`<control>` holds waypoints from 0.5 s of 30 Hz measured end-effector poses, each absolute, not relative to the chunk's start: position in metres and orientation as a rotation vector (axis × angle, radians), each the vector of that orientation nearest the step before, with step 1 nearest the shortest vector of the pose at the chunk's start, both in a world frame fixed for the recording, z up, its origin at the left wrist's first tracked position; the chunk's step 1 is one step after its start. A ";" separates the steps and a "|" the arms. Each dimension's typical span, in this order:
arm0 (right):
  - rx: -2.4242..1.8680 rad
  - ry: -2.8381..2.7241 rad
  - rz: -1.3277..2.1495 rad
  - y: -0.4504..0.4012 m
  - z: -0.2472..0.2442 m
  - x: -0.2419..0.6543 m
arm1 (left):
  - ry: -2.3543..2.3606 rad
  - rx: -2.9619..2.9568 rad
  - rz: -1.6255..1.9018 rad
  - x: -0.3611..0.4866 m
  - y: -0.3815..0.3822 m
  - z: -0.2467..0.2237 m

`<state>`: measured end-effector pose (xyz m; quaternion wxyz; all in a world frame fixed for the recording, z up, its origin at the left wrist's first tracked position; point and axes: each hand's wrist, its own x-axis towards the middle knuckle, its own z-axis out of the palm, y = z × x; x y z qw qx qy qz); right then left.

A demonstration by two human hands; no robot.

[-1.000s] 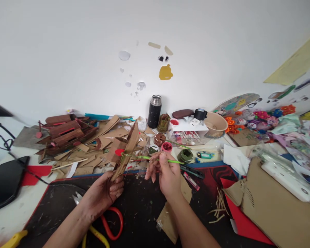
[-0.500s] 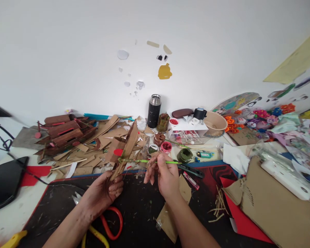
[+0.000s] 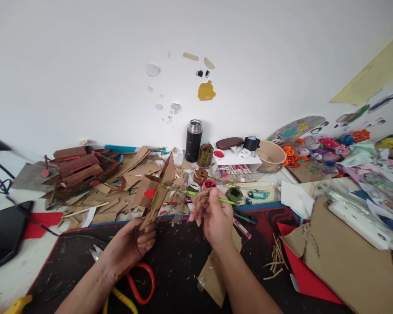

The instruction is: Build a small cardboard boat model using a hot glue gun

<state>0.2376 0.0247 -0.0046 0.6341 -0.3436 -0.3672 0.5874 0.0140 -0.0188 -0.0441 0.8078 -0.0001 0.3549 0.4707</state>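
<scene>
A brown cardboard piece with a pointed top and a red oval patch (image 3: 149,193) stands tilted in my left hand (image 3: 136,240), its fingers wrapped round the lower end. A streak of green paint shows along the piece. My right hand (image 3: 216,218) pinches a thin green brush (image 3: 183,191) between thumb and fingers, and the brush's tip meets the cardboard near its upper middle. Behind the hands are open pots of brown paint (image 3: 201,174), red paint (image 3: 209,184) and dark green paint (image 3: 234,195).
Scissors (image 3: 142,283) lie on the dark mat beneath my left forearm. Cardboard scraps (image 3: 111,205) and a brown cardboard model (image 3: 81,170) are at the left. A black flask (image 3: 193,141) stands by the wall; a beige bowl (image 3: 271,153) and folded cardboard (image 3: 350,257) are rightward.
The brush and my right hand have shifted right, and the brush tip has moved up along the cardboard. More green shows on the piece. The left hand keeps its hold.
</scene>
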 end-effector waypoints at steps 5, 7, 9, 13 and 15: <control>-0.753 -0.877 1.414 0.021 -0.008 0.235 | 0.758 0.003 1.006 0.015 -0.018 -0.043; -0.741 -0.907 1.468 0.019 -0.008 0.233 | 0.760 0.013 1.012 0.015 -0.018 -0.041; -0.738 -0.924 1.500 0.018 -0.007 0.231 | 0.762 0.016 1.019 0.015 -0.018 -0.039; -0.734 -0.910 1.473 0.020 -0.005 0.231 | 0.766 0.000 1.021 0.015 -0.019 -0.039; -0.732 -0.880 1.434 0.023 -0.004 0.233 | 0.766 -0.010 1.025 0.016 -0.019 -0.040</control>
